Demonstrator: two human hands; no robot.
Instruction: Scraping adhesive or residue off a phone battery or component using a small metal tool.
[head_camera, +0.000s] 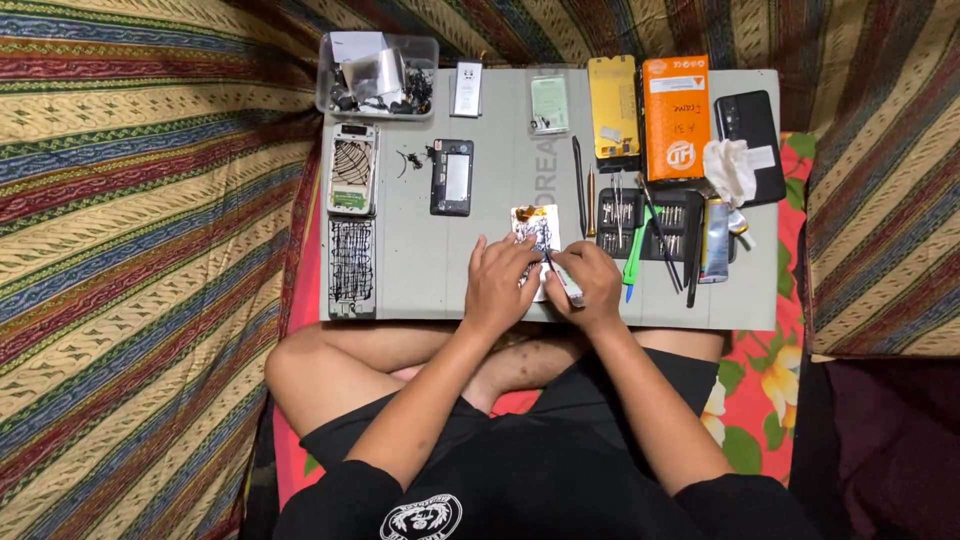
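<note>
left hand (497, 283): fingers curled, pressing down | right hand (590, 285): apparently pinching | forearms converging

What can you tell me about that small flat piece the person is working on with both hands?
The small flat piece lies on the grey work mat, just in front of the person's crossed legs. It looks like a thin rectangular panel from a phone, pale with dark markings and an orange-gold strip along its far edge. The left hand rests on its near part and holds it down; the right hand holds a slim tool against it. Its near half is hidden under the hands, so finer parts cannot be told.
</note>
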